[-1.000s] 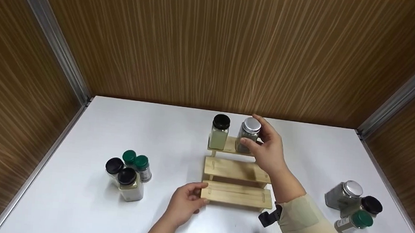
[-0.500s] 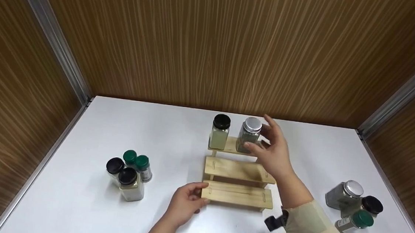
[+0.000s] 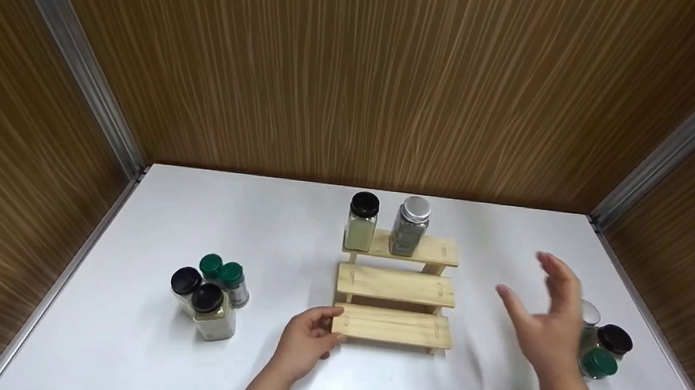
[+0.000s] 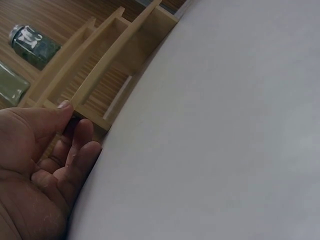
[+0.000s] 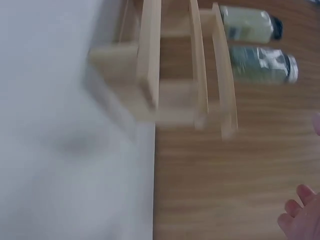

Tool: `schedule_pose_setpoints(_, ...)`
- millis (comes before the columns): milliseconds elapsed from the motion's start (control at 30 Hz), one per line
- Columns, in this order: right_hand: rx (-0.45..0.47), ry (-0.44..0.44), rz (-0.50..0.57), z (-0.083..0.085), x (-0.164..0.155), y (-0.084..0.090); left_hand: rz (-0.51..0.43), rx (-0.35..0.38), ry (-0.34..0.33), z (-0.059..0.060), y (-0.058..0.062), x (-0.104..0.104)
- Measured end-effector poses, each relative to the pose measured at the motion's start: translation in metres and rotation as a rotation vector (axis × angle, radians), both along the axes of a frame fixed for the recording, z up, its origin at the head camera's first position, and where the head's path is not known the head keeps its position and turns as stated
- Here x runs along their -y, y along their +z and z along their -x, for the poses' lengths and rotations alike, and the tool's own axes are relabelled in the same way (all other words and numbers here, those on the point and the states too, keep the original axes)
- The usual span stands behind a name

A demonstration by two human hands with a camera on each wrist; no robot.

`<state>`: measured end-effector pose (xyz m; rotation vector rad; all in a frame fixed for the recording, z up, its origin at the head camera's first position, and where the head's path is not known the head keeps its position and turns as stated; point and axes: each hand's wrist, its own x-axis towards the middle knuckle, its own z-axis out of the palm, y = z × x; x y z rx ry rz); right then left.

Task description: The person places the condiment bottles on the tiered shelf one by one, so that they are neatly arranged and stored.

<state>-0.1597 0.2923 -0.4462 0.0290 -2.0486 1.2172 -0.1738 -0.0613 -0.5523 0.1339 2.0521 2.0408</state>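
Note:
A three-step wooden rack [image 3: 396, 285] stands mid-table. Its top step carries a black-lid jar [image 3: 361, 221] and a silver-lid jar [image 3: 410, 226], side by side. My left hand [image 3: 325, 331] grips the left end of the lowest step, thumb on top. The left wrist view shows that thumb on the rack [image 4: 100, 65] corner. My right hand [image 3: 546, 310] hovers open and blurred to the right of the rack, holding nothing, just left of a group of jars [image 3: 598, 362]. The right wrist view shows the rack [image 5: 175, 75], both jars [image 5: 262, 64] and the right hand's fingertips [image 5: 300, 215].
Several jars with black and green lids [image 3: 206, 292] stand in a cluster at the left of the white table [image 3: 258, 225]. The right group has silver, black and green lids, partly hidden by my hand. Wood-panel walls close in the table on three sides.
My right hand let go of the silver-lid jar on the top step and swung right and toward me, to the right-hand jars. The left hand stayed on the rack.

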Motion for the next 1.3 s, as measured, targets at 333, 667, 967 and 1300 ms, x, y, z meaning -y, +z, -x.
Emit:
schedule_pose_setpoints(333, 0.056, -0.243, 0.032, -0.032, -0.064, -0.005, 0.001, -0.005, 0.004, -0.002, -0.001, 0.000)
schedule_pose_setpoints(667, 0.624, -0.214, -0.356, -0.030, -0.099, -0.016, -0.001, 0.002, 0.013, -0.002, -0.002, 0.001)
schedule_pose_setpoints(967, 0.590, -0.262, -0.553, -0.029, -0.102, -0.025, -0.019, -0.008, -0.013, -0.001, -0.002, 0.000)
schedule_pose_setpoints(1300, 0.515, -0.240, -0.594, -0.025, -0.078, -0.023, -0.016, -0.011, -0.005, -0.001, -0.001, 0.000)
